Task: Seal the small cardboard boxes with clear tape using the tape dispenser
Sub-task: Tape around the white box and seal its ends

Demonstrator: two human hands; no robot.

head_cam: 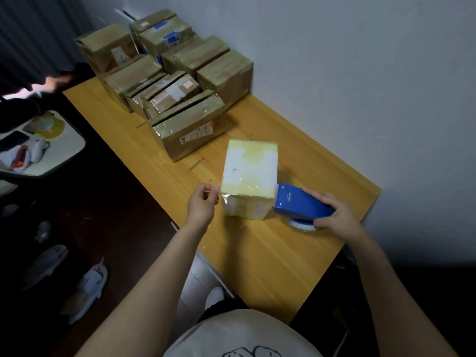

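A small pale box (249, 173) with white patches and yellowish tape stands on the wooden table (270, 266). My left hand (202, 204) pinches the free end of clear tape (224, 198) at the box's near left corner. My right hand (334, 215) grips the blue tape dispenser (298, 202), whose nose touches the box's right side. A roll of clear tape (301, 224) shows under the dispenser.
Several brown taped cardboard boxes (188, 127) are piled at the far end of the table against the white wall. A white stool (51, 150) with a tape roll and small items stands at the left. Shoes lie on the dark floor.
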